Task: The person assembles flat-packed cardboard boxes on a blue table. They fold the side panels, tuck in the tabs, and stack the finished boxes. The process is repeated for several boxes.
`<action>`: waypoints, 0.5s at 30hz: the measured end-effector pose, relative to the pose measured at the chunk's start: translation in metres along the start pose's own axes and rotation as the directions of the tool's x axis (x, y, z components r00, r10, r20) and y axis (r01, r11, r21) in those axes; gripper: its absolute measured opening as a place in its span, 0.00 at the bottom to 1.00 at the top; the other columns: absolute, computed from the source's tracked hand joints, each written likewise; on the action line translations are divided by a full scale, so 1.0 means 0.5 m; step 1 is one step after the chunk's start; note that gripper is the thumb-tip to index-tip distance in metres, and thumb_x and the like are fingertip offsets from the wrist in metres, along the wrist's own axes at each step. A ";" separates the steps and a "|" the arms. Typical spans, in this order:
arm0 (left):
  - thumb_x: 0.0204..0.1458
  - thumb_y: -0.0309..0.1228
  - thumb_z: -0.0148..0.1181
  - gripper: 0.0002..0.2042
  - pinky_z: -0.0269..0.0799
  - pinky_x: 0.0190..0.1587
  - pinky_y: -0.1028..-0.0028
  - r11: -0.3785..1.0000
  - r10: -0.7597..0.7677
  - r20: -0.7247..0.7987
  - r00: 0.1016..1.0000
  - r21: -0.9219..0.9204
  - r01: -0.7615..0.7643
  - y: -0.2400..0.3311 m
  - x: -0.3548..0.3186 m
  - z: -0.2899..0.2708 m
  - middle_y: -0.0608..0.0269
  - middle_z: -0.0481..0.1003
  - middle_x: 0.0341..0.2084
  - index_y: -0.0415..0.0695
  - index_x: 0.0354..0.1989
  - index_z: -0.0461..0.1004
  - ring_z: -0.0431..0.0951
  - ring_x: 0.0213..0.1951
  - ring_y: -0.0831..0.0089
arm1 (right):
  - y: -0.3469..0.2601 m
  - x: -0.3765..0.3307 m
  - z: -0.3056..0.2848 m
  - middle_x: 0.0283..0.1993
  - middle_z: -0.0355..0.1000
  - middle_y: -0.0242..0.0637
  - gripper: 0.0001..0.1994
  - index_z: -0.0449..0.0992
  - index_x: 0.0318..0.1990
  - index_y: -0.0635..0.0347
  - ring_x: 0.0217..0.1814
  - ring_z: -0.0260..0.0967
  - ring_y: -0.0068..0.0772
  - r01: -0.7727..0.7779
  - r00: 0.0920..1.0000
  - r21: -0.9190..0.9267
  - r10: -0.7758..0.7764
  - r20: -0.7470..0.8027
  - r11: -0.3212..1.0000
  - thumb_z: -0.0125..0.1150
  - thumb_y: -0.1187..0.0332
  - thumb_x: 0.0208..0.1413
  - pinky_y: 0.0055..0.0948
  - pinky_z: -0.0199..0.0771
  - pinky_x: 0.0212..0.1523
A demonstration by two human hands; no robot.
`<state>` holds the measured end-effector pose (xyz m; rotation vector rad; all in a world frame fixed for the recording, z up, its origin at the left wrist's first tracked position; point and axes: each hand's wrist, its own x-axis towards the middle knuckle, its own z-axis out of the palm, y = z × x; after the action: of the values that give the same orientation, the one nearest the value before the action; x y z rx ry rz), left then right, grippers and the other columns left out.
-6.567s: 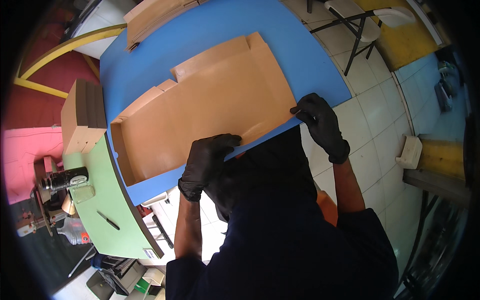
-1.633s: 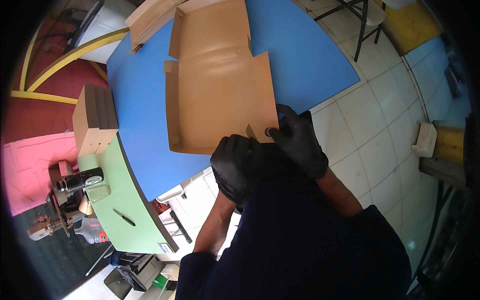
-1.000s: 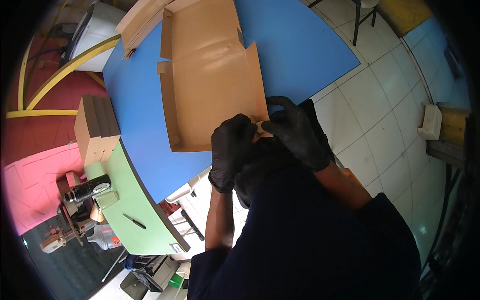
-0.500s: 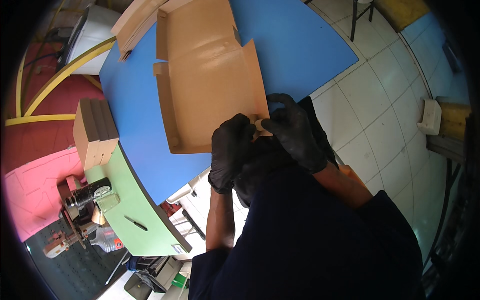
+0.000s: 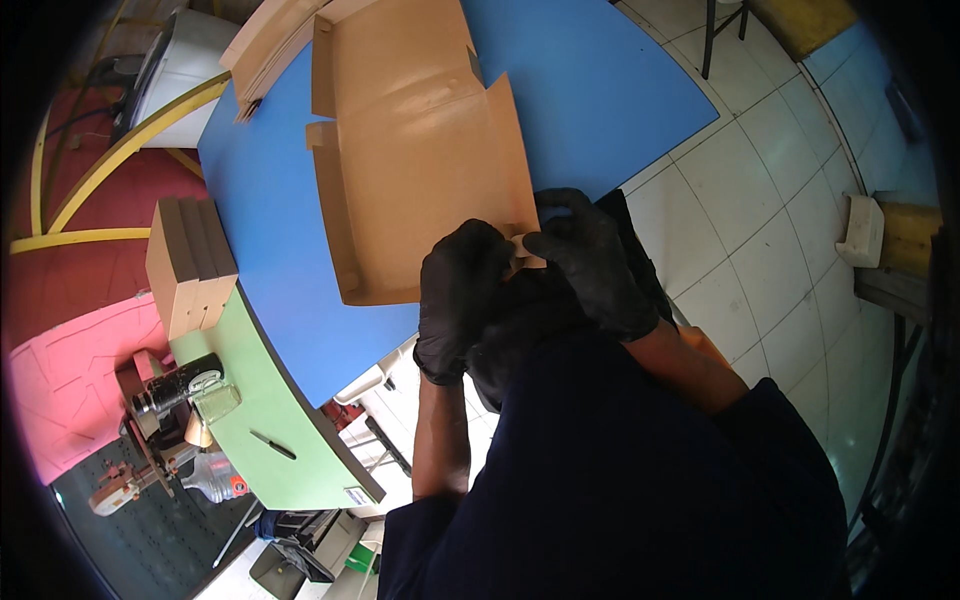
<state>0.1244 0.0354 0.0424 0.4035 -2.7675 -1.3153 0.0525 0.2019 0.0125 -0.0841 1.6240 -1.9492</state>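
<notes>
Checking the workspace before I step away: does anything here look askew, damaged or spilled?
Nothing stands out. The left hand and right hand pinch the near corner of the half-folded cardboard box on the blue table. No tears or spills show.

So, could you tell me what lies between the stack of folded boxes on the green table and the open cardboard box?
In the head view, only bare blue tabletop lies between the stack of folded boxes and the open cardboard box.
</notes>
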 end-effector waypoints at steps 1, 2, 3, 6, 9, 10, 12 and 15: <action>0.55 0.28 0.64 0.07 0.72 0.34 0.63 0.998 0.067 -0.033 0.997 0.000 -0.067 -0.002 0.000 -0.001 0.50 0.76 0.25 0.37 0.32 0.75 0.79 0.28 0.55 | -0.003 -0.002 0.002 0.35 0.79 0.41 0.20 0.72 0.55 0.70 0.34 0.76 0.24 0.022 1.000 -0.056 -0.022 -0.002 0.998 0.67 0.77 0.55 0.25 0.78 0.35; 0.55 0.27 0.64 0.06 0.73 0.35 0.64 0.998 0.044 -0.004 0.999 -0.041 -0.045 -0.003 0.001 -0.002 0.50 0.76 0.25 0.37 0.32 0.76 0.80 0.28 0.57 | -0.007 -0.004 0.004 0.35 0.79 0.40 0.20 0.72 0.56 0.70 0.34 0.76 0.24 0.016 1.000 -0.046 -0.016 0.002 0.999 0.66 0.77 0.55 0.25 0.78 0.35; 0.54 0.27 0.65 0.06 0.74 0.35 0.65 0.997 0.024 0.026 0.999 -0.080 -0.022 -0.005 0.001 -0.004 0.50 0.77 0.25 0.37 0.33 0.76 0.80 0.29 0.60 | -0.011 -0.005 0.008 0.34 0.78 0.40 0.20 0.71 0.56 0.70 0.34 0.76 0.24 0.011 1.000 -0.037 -0.011 0.006 0.999 0.66 0.77 0.55 0.25 0.79 0.36; 0.54 0.26 0.66 0.06 0.75 0.37 0.68 0.999 -0.034 0.108 0.994 -0.001 0.035 -0.007 0.001 -0.010 0.51 0.79 0.26 0.37 0.36 0.78 0.82 0.30 0.66 | -0.026 -0.007 0.014 0.31 0.77 0.34 0.20 0.72 0.56 0.68 0.33 0.73 0.18 0.024 0.998 -0.019 -0.023 0.053 1.000 0.68 0.76 0.56 0.22 0.76 0.36; 0.53 0.28 0.66 0.08 0.76 0.38 0.70 0.999 0.034 0.116 0.993 -0.013 -0.033 -0.004 0.006 -0.012 0.52 0.82 0.29 0.37 0.39 0.80 0.83 0.32 0.67 | -0.043 0.009 -0.002 0.30 0.77 0.32 0.20 0.73 0.56 0.67 0.33 0.73 0.15 0.062 0.986 -0.068 -0.050 0.158 0.996 0.69 0.76 0.57 0.20 0.75 0.36; 0.53 0.28 0.67 0.09 0.76 0.38 0.69 0.999 0.044 0.120 0.992 -0.034 -0.040 -0.001 0.007 -0.012 0.52 0.82 0.30 0.37 0.39 0.81 0.83 0.32 0.66 | -0.047 0.016 -0.014 0.30 0.78 0.32 0.20 0.73 0.56 0.67 0.33 0.74 0.15 0.100 0.973 -0.073 -0.082 0.218 0.992 0.69 0.75 0.57 0.20 0.75 0.36; 0.52 0.29 0.67 0.10 0.77 0.39 0.68 0.998 0.029 0.137 0.990 -0.063 -0.021 0.005 0.010 -0.011 0.51 0.83 0.31 0.38 0.40 0.81 0.84 0.32 0.64 | -0.053 0.025 -0.042 0.30 0.79 0.34 0.21 0.72 0.58 0.67 0.34 0.75 0.17 0.159 0.967 -0.302 -0.085 0.242 0.940 0.68 0.75 0.58 0.22 0.75 0.36; 0.50 0.30 0.68 0.11 0.77 0.41 0.65 0.993 -0.044 0.180 0.983 -0.101 0.063 0.015 0.012 -0.011 0.50 0.83 0.32 0.38 0.40 0.82 0.84 0.34 0.59 | -0.049 0.030 -0.052 0.30 0.79 0.35 0.22 0.71 0.59 0.67 0.34 0.76 0.19 0.214 0.954 -0.402 -0.102 0.282 0.890 0.68 0.75 0.58 0.24 0.75 0.36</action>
<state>0.1179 0.0340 0.0511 0.3749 -2.8277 -1.5772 0.0200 0.2195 0.0235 -0.6370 1.8853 -1.5755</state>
